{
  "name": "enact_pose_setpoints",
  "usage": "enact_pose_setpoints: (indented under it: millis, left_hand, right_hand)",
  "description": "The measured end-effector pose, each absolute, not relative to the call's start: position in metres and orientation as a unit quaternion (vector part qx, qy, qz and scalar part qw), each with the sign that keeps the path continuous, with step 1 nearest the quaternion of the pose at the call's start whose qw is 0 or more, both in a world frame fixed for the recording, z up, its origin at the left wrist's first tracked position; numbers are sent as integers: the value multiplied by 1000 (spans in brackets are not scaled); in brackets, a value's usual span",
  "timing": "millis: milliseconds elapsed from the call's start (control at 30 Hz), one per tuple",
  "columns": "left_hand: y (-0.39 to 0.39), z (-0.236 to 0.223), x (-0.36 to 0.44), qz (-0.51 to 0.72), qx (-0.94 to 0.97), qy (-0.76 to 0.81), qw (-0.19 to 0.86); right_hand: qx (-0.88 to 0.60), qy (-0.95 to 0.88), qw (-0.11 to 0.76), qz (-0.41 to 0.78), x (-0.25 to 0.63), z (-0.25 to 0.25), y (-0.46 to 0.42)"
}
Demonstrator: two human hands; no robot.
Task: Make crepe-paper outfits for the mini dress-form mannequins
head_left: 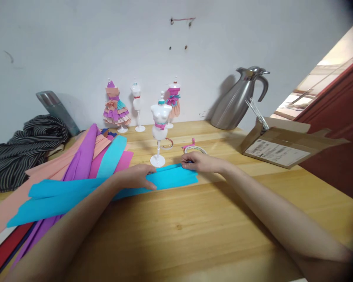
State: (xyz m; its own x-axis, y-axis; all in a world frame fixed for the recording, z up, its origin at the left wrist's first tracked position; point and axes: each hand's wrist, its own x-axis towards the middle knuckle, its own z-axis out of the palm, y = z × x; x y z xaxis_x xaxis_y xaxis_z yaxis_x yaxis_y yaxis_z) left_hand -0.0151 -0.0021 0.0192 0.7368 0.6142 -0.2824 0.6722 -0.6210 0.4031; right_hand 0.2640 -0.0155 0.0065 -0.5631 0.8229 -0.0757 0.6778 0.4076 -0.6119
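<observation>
A strip of bright blue crepe paper runs across the table in front of me, its right part folded along the upper edge. My right hand pinches that upper edge near the strip's right end. Over the paper further left rests my left hand, thumb and fingers spread apart across the strip's width. Just behind the paper stands a small white mannequin with a teal band at the neck and a pink band at the waist. A roll of tape lies behind my right hand, partly hidden by it.
Crepe paper in peach, purple and pink is heaped at left, beside a striped cloth and a bottle. Against the wall stand a ruffled-dress mannequin and two others. A steel jug and an open cardboard box are at right.
</observation>
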Motion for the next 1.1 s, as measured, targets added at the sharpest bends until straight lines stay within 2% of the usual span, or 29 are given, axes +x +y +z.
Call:
enact_pose_setpoints:
  millis: [133, 233, 367, 533, 633, 733, 867, 967, 1100]
  left_hand:
    - [-33, 43, -13, -101, 917, 378, 80]
    - [-46, 47, -10, -170, 912, 374, 16]
    - [-41, 41, -13, -165, 920, 353, 29]
    - [-30, 49, -20, -174, 917, 345, 98]
    - [-26, 56, -25, -168, 916, 353, 93]
    - [-21, 60, -30, -158, 912, 376, 49]
    - [-8, 60, -36, -125, 903, 410, 16]
    - [3, 54, -40, -81, 897, 435, 23]
    - [13, 47, -45, -43, 886, 459, 43]
  right_hand:
    - [-477, -825, 109, 282, 264, -5, -10]
    - [-499, -820, 103, 259, 263, -4, -10]
    - [-528, -821, 129, 173, 259, 11, -18]
    - [-434, -869, 52, 230, 251, 25, -29]
    - [-443, -870, 41, 210, 249, 26, -30]
    - [-460, -866, 68, 182, 254, 25, -27]
    - [-490, -840, 147, 182, 261, 20, -19]
    - [-521, -798, 214, 217, 263, 11, -11]
    - [-548, -772, 283, 152, 264, 6, -8]
